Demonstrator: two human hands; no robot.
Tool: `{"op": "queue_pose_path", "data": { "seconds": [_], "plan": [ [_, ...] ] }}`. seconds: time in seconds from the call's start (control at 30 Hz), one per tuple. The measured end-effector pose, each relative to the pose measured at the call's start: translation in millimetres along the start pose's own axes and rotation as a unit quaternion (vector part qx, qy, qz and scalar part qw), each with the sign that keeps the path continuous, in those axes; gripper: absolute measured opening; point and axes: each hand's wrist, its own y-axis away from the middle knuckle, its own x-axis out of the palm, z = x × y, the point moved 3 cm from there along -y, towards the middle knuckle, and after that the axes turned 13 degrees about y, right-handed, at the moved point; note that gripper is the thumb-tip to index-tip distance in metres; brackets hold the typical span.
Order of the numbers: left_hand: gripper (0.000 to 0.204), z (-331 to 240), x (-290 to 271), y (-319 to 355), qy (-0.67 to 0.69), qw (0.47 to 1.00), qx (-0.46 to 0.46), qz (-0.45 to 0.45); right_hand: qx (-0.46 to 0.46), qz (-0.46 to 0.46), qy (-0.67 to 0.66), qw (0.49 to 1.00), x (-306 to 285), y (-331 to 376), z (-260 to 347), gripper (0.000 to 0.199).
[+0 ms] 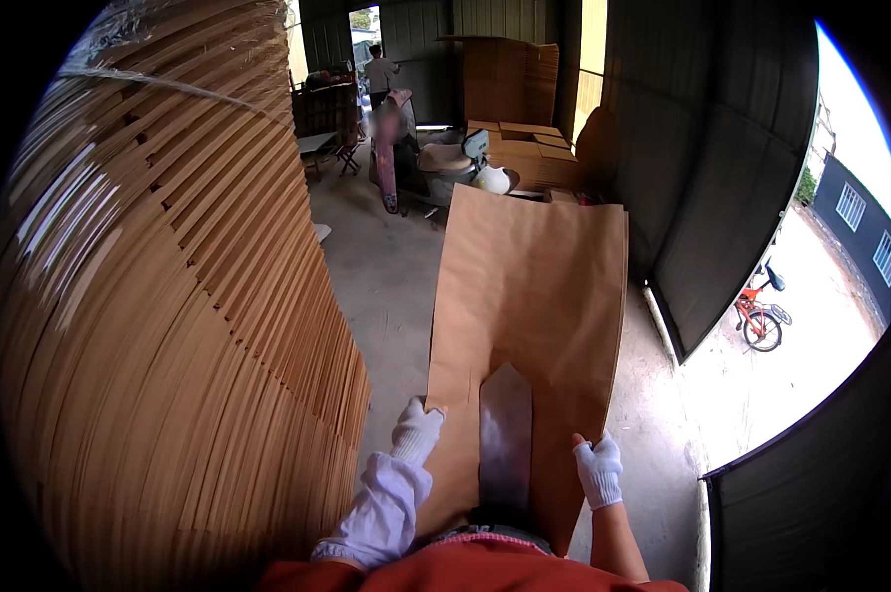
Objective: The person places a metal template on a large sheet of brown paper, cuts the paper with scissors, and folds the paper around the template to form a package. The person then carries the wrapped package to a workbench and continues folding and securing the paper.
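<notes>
A long brown kraft paper sheet (534,286), with a second edge showing along its right side, stretches out ahead of me from my waist and sags in the middle. My left hand (418,429), in a white fingerless glove, is closed on its left edge. On the opposite edge my right hand (597,468), gloved the same way, grips with the thumb on top. Between my hands a flat grey-white strip with a pointed tip (506,434) lies over the paper; its near end is hidden at my waist. A pale sleeve (381,503) covers my left forearm.
A tall stack of brown cardboard sheets (219,326), partly film-wrapped, rises close on my left. Ahead are a scooter (455,163), more stacked cardboard (524,158) and a person (378,74) farther off. Dark metal panels (722,168) stand at right; outside is a red bicycle (761,318).
</notes>
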Motion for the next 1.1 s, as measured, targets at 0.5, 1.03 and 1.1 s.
{"op": "queue_pose_path", "data": {
  "seconds": [0.5, 1.03, 1.1],
  "plan": [
    [0.042, -50.7, 32.4, -325.7, 0.020, 0.999, -0.035, -0.034, 0.003, 0.071, 0.014, 0.997, 156.5, -303.4, 114.7, 0.038],
    [0.024, -79.0, 7.2, -633.0, 0.186, 0.963, -0.061, -0.187, -0.110, 0.221, 0.078, 0.966, 372.3, -631.2, 285.7, 0.043],
    [0.022, -78.7, 0.1, -666.3, 0.196, 0.959, -0.047, -0.200, -0.126, 0.228, 0.081, 0.962, 408.6, -662.5, 300.8, 0.045]
  ]
}}
